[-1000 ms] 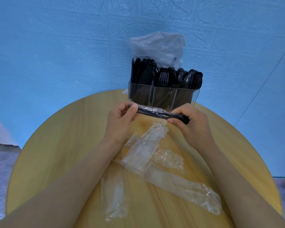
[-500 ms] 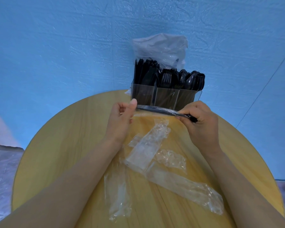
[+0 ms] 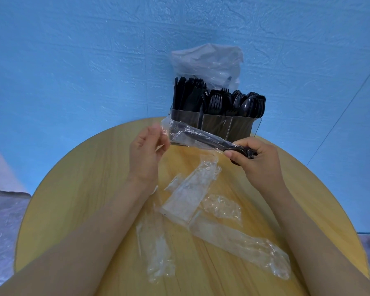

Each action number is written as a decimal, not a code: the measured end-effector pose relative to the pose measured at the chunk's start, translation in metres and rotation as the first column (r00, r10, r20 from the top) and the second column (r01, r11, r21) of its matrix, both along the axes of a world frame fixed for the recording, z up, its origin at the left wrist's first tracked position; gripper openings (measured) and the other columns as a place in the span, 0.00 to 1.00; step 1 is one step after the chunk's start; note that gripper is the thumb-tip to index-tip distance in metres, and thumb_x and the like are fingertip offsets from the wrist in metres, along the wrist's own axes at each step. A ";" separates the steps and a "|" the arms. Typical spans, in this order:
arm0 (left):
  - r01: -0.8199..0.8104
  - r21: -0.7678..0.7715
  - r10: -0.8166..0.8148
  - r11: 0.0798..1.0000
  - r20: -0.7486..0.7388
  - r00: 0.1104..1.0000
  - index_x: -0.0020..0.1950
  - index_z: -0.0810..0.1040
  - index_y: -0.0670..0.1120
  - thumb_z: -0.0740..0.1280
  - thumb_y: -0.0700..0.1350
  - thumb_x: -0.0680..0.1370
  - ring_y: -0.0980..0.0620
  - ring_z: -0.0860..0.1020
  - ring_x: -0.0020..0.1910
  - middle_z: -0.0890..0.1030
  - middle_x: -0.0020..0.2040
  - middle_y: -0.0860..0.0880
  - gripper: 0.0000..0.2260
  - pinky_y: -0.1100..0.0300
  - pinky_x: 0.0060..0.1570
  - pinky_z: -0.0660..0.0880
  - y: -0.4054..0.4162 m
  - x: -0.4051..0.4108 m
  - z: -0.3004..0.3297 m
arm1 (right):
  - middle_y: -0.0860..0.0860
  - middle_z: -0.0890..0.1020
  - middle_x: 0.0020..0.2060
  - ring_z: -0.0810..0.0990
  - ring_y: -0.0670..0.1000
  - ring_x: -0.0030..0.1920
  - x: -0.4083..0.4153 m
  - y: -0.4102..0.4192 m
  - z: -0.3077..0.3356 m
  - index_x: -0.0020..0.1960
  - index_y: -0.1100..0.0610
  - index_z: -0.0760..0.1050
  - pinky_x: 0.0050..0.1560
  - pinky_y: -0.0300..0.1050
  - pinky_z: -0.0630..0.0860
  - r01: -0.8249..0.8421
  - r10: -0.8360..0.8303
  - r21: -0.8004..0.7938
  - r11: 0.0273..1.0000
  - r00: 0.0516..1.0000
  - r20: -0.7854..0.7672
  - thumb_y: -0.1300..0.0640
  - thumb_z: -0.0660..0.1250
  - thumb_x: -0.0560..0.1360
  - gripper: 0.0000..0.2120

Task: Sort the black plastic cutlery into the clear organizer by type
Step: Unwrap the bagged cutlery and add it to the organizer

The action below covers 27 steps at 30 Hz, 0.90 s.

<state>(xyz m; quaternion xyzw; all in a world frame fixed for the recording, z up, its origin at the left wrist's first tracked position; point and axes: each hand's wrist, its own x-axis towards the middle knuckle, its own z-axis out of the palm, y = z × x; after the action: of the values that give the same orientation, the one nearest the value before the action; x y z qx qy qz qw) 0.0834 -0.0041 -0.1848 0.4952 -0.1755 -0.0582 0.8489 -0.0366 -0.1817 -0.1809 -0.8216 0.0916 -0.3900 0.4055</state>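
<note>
**Two hands pull a wrapper off a black piece of cutlery**

Both arms reach up from the bottom of the frame toward the middle. The left hand (image 3: 146, 150) sits left of center, with its palm turned toward the right. Its thumb and fingers pinch the loose end of a clear wrapper (image 3: 188, 134). That fingertip part looks blurry.

The right hand (image 3: 257, 161) sits right of center, a little lower. Its fingers curl around the end of a black cutlery piece (image 3: 233, 147), and the thumb presses on top. The piece is tilted, with its left end higher. Most of it is inside the wrapper (I cannot tell if it is a fork, a knife or a spoon).

Just behind the hands, at the far edge of the round wooden table (image 3: 83, 189), stands the clear organizer (image 3: 214, 124). It has three parts. Knives (image 3: 188, 97) stand in the left part, forks (image 3: 219, 101) in the middle part, and spoons (image 3: 249, 104) in the right part. A crumpled plastic bag (image 3: 207, 63) sits behind it, against the blue wall (image 3: 73, 60).

Empty wrappers (image 3: 192, 195) lie on the table between the two arms, in the lower middle of the frame. Some touch each other and overlap.
</note>
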 end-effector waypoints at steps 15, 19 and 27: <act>0.246 0.239 -0.255 0.939 0.007 0.967 0.49 0.80 0.47 0.66 0.42 0.75 0.55 0.77 0.44 0.81 0.41 0.54 0.04 0.60 0.48 0.76 0.001 -0.007 -0.003 | 0.47 0.79 0.33 0.76 0.44 0.34 -0.004 0.000 0.001 0.42 0.56 0.81 0.36 0.38 0.75 -0.119 0.149 0.127 0.985 0.956 -0.255 0.58 0.75 0.68 0.05; 0.067 0.381 -0.109 0.922 0.089 0.990 0.45 0.82 0.46 0.69 0.41 0.75 0.59 0.79 0.37 0.82 0.38 0.53 0.02 0.65 0.39 0.78 -0.001 -0.008 -0.005 | 0.49 0.79 0.38 0.79 0.41 0.33 -0.004 0.001 0.004 0.49 0.57 0.74 0.37 0.35 0.76 -0.065 0.088 0.276 0.959 0.994 -0.071 0.61 0.72 0.71 0.10; 0.051 0.372 -0.052 0.927 -0.008 0.999 0.47 0.82 0.45 0.70 0.45 0.74 0.55 0.80 0.38 0.83 0.44 0.46 0.05 0.65 0.38 0.78 -0.002 -0.007 -0.005 | 0.50 0.78 0.35 0.76 0.44 0.36 -0.002 -0.006 0.003 0.40 0.55 0.76 0.37 0.35 0.76 0.030 -0.082 0.373 0.927 0.989 0.125 0.63 0.67 0.76 0.07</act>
<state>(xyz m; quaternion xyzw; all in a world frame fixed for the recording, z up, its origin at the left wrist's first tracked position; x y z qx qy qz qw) 0.0766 -0.0056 -0.1899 0.6422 -0.1752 -0.1121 0.7378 -0.0382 -0.1877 -0.1775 -0.6987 0.1584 -0.4329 0.5471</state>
